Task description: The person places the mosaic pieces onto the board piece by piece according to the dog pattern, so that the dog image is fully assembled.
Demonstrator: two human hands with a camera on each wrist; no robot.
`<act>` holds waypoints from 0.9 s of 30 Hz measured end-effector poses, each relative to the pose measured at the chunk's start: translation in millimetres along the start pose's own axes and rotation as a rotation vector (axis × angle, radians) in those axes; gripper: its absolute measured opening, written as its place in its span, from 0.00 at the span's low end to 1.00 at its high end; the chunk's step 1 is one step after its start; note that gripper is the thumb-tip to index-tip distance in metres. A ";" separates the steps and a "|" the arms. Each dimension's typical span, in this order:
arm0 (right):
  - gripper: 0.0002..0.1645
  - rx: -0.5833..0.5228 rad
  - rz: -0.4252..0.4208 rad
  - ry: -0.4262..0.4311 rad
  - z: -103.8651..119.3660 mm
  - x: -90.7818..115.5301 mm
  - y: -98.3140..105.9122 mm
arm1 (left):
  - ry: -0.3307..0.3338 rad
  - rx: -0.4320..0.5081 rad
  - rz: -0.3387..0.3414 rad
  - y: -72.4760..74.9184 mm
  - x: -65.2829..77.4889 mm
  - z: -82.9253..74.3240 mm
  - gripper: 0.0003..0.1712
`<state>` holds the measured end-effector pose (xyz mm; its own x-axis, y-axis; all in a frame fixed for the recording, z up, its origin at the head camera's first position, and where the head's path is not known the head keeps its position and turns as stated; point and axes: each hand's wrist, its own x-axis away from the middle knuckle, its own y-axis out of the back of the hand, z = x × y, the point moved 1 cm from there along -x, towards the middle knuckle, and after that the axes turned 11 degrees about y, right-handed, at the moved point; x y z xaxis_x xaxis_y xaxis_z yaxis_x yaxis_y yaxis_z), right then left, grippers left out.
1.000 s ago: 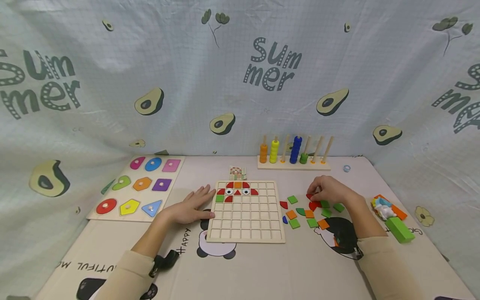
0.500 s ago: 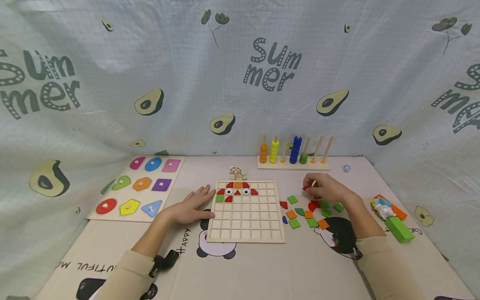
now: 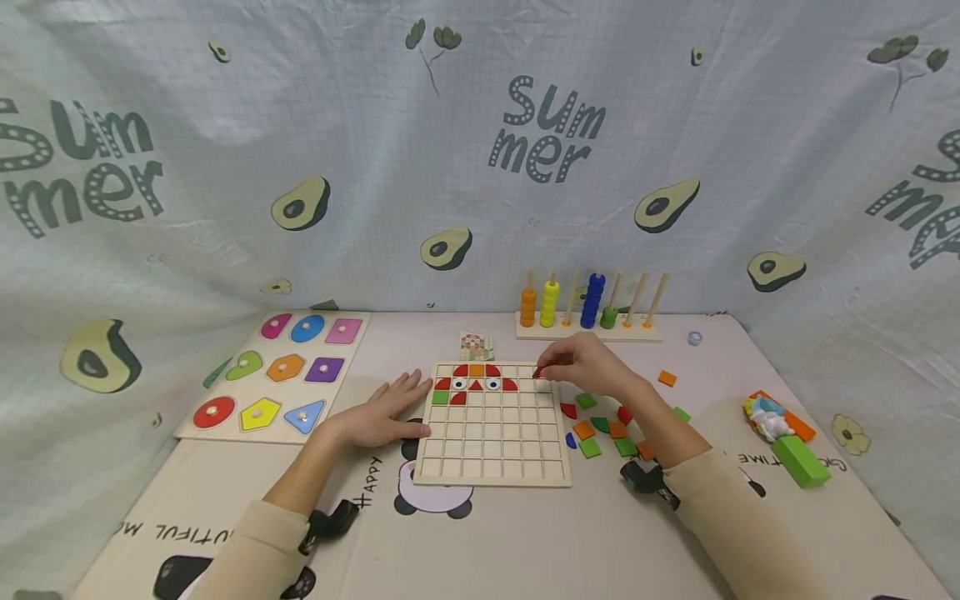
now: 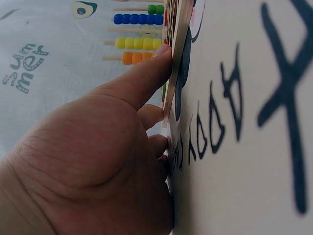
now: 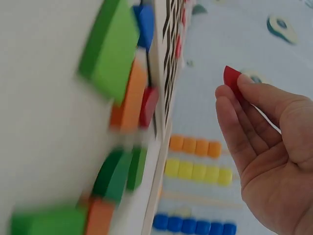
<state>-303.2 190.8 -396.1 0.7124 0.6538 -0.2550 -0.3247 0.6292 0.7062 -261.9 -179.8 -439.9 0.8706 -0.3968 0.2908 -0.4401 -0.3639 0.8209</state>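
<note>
A wooden grid board (image 3: pixel 495 457) lies mid-table, with red, green and orange tiles and two eye tiles (image 3: pixel 492 383) set in its upper left cells. My left hand (image 3: pixel 382 415) rests flat beside the board's left edge, fingers spread, the thumb touching that edge. Above the board's upper right corner, my right hand (image 3: pixel 588 365) pinches a small red tile (image 5: pixel 232 81) between thumb and fingers. In the right wrist view the tile shows a pointed corner; its full outline is partly covered by the fingers.
Loose tiles, including a green square (image 3: pixel 590 448), lie right of the board under the right forearm. A bead-peg stand (image 3: pixel 588 332) stands behind. A shape puzzle (image 3: pixel 273 375) lies at left, a small picture card (image 3: pixel 476 346) above the board, a green block (image 3: pixel 801 461) far right.
My right hand has carried the red tile left from the loose tiles to above the board's upper right corner. An orange tile shows at right, where the hand was. My left hand stays put.
</note>
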 end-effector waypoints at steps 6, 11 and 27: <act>0.04 0.023 0.076 0.060 11.7 -30.0 -20.2 | -0.003 -0.014 0.002 0.0 -1.2 0.4 0.50; 0.03 0.058 0.137 0.097 18.1 -46.3 -39.0 | 0.003 -0.011 0.004 1.1 -0.8 -1.1 0.50; 0.03 0.151 0.251 0.084 31.2 -50.7 -68.5 | 0.013 -0.016 0.000 -0.3 -0.8 0.0 0.50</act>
<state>-297.6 101.4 -410.9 0.5654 0.8175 -0.1096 -0.3837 0.3783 0.8424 -262.5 -179.4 -440.4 0.8735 -0.3858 0.2969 -0.4364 -0.3505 0.8287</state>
